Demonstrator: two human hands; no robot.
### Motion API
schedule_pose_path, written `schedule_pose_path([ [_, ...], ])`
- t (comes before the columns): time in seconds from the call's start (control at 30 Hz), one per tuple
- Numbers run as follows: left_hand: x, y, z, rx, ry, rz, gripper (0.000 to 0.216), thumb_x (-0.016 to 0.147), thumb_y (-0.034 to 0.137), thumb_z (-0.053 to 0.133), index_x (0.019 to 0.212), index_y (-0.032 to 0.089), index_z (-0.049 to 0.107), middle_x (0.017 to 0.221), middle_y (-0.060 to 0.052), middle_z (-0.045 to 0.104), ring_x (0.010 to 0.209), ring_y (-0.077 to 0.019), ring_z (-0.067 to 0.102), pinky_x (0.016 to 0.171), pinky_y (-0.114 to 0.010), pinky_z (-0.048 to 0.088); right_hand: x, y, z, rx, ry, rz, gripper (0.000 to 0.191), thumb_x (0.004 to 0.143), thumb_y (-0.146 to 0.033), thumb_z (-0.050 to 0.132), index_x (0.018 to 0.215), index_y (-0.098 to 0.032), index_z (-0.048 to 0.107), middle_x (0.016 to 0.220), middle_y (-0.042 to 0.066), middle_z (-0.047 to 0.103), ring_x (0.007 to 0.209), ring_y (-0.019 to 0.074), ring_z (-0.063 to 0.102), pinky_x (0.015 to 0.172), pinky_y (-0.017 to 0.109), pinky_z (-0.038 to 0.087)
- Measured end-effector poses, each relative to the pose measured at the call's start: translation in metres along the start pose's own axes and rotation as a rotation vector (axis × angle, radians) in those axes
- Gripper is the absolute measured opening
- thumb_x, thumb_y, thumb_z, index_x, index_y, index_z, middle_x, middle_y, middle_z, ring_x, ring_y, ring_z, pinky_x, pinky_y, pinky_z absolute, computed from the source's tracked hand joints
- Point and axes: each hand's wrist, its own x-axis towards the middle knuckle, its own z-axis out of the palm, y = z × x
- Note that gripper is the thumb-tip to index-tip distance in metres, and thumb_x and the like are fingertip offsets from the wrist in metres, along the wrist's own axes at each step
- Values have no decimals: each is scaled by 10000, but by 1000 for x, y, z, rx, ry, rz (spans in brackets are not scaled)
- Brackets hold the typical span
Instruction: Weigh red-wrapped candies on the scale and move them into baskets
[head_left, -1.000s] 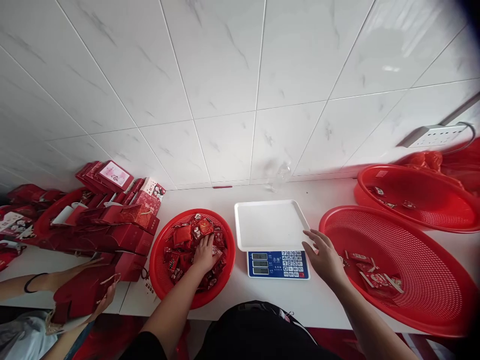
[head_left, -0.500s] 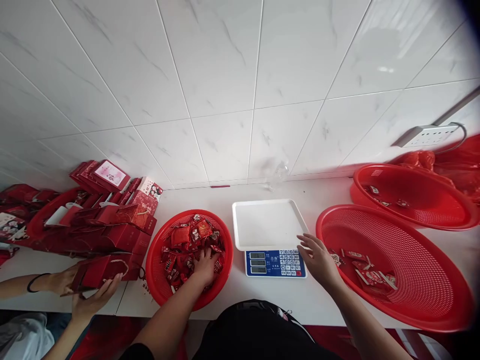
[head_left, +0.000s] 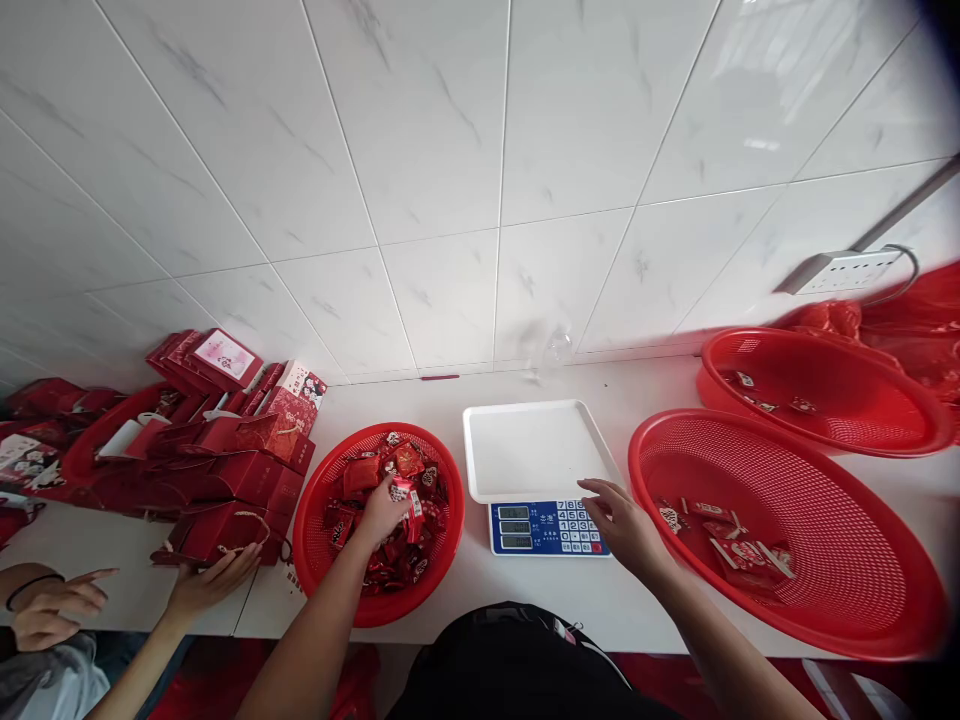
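Note:
My left hand (head_left: 382, 514) is over the round red basket (head_left: 303, 545), its fingers closed on a red and white wrapped candy (head_left: 411, 508). Under it lie many more small red and dark wrapped candies (head_left: 361, 472). To the right of that basket stands a digital scale (head_left: 547, 528) with a blue keypad panel and a bare white tray (head_left: 536, 450). My right hand (head_left: 626, 525) hovers by the scale's right side, near the tray's corner, fingers apart and holding nothing.
Two large red baskets (head_left: 847, 510) (head_left: 825, 385) stand at the right with a few packets inside. Red gift boxes (head_left: 247, 480) are stacked at the left, where a co-worker's hands (head_left: 214, 580) touch one. A power strip (head_left: 847, 270) is on the tiled wall.
My left hand has risen out of the candies and now grips a wrapped one. My right hand has shifted slightly left. One co-worker's hand has come off the red box.

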Motion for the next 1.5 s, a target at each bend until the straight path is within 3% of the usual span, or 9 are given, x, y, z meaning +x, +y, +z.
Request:
schedule_pose_path([
  [0.1,-6,10,-15,-455,8,-59,337,591,230,672,903,139,583,771,-40,677,672,-179,639,657,-314,502,-1,-3,4,20,-58,53,323,779,-397,450,995,-229,622,872,59,683,654,189,635,586,312,513],
  [0.2,-15,23,-17,-706,-26,-108,344,568,252,709,876,143,600,749,-30,680,667,-177,650,627,-304,514,-3,-18,18,145,-150,91,313,775,-391,481,1004,-227,617,879,57,690,740,204,644,663,326,515],
  [0.43,-42,75,35,-828,-188,-63,265,565,216,742,720,154,537,602,37,610,520,-100,572,524,-231,473,-10,-82,54,602,-529,114,433,774,-476,545,1112,-206,542,993,58,645,882,176,617,760,326,502],
  [0.63,-42,105,85,-841,-353,-46,319,550,197,758,784,148,548,614,26,615,547,-116,590,536,-239,483,8,-78,59,726,-411,275,346,718,-497,619,814,-181,515,704,-12,619,619,128,609,608,283,501],
  [0.87,-13,113,112,-902,-330,-238,289,590,150,715,826,154,548,665,-10,653,520,-125,606,431,-204,450,31,-50,36,1081,-299,610,268,770,-404,620,920,-195,544,951,63,651,808,147,652,709,261,510],
  [0.97,-15,117,121,-887,-418,-216,288,589,124,702,838,149,560,682,-26,667,564,-150,632,494,-243,499,28,-48,39,1100,-429,593,308,753,-427,635,943,-195,566,900,50,661,788,151,648,690,269,509],
  [1.07,-21,117,127,-823,-506,-192,320,561,97,705,841,151,558,666,-23,668,569,-169,637,537,-288,524,25,-47,47,1035,-423,520,271,737,-404,656,874,-178,594,776,27,664,663,117,626,641,244,494],
  [1.3,-13,106,124,-893,-324,-275,280,603,120,702,806,177,517,604,18,633,494,-134,609,456,-228,481,41,-39,50,1029,-331,606,267,759,-363,639,968,-209,577,982,59,661,755,123,648,678,239,491],
  [1.5,-13,111,123,-932,-378,-276,229,626,109,684,808,147,552,615,-15,648,502,-137,614,477,-239,501,32,-44,55,1055,-556,586,378,697,-344,703,1012,-182,570,886,55,678,732,145,664,734,297,515],
])
